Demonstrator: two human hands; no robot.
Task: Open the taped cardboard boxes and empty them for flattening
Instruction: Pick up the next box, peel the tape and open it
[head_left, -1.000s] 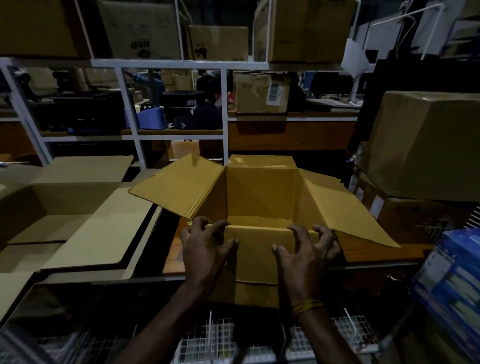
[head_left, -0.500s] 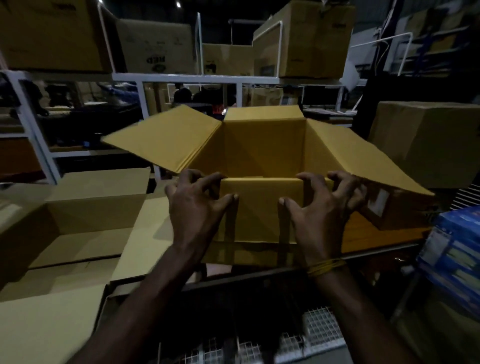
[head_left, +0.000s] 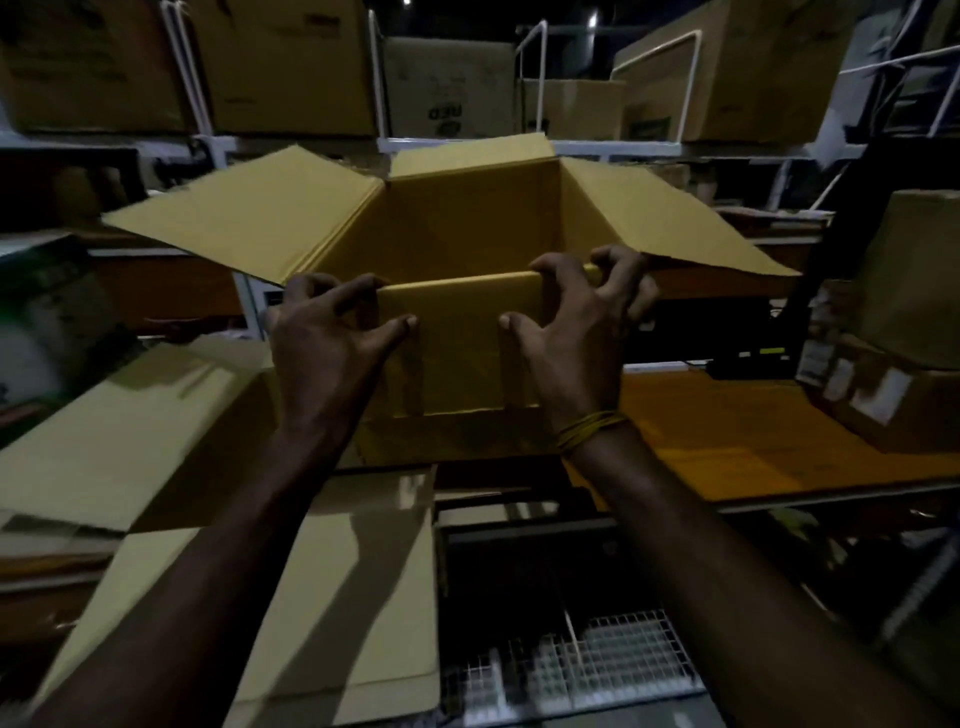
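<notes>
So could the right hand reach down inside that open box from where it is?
Probably yes. The right hand already grips the near wall of the open cardboard box, fingers curled over its rim. All four flaps are folded back, and nothing visible blocks the opening.

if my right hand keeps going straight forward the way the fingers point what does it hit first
Probably the far inner wall of the open box: your right hand grips the near rim, fingers curled over it, pointing into the cavity. Depth is hard to judge.
</notes>
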